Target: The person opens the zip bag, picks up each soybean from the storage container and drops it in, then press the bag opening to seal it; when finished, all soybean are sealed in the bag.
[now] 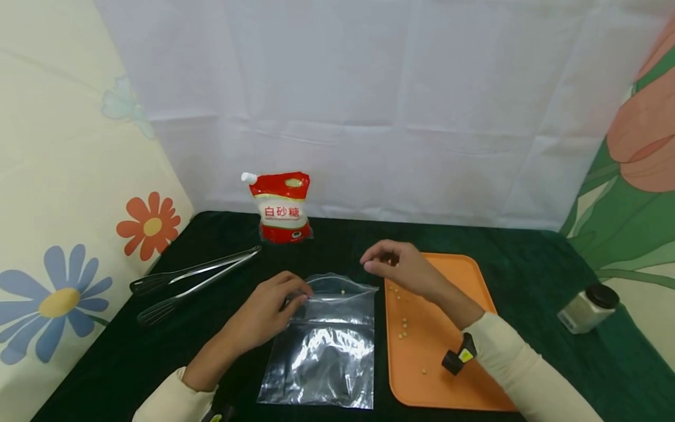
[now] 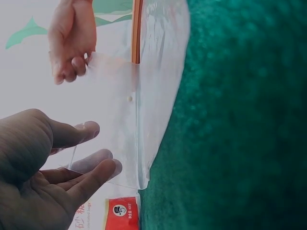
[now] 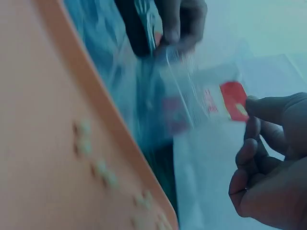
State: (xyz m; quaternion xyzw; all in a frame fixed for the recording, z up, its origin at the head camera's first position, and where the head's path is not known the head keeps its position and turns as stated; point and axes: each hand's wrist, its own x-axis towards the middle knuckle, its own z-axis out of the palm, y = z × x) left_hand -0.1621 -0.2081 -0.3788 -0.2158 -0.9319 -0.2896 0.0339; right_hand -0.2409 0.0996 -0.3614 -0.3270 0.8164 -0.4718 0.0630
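Observation:
A clear zip-lock bag [image 1: 327, 351] lies on the dark cloth with its mouth parted at the far end. My left hand [image 1: 271, 308] holds the left edge of that mouth; in the left wrist view, plastic film shows between its thumb [image 2: 88, 130] and fingers. One small pale yellow bead-like piece [image 1: 343, 291] is at the bag's mouth. Above the gap between bag and orange tray [image 1: 443, 351] is my right hand [image 1: 403, 269], fingers bent and thumb close to the index finger [image 3: 250, 125]. Whether something tiny sits between those tips is hidden. Several similar pale pieces [image 1: 404, 323] are scattered on the tray.
A red-and-white sugar pouch [image 1: 285, 208] with a white spout stands at the back. Metal tongs [image 1: 197, 278] lie spread at the left. A small jar with a black lid [image 1: 587, 308] lies tilted at the far right. White cloth [image 1: 348, 117] hangs behind.

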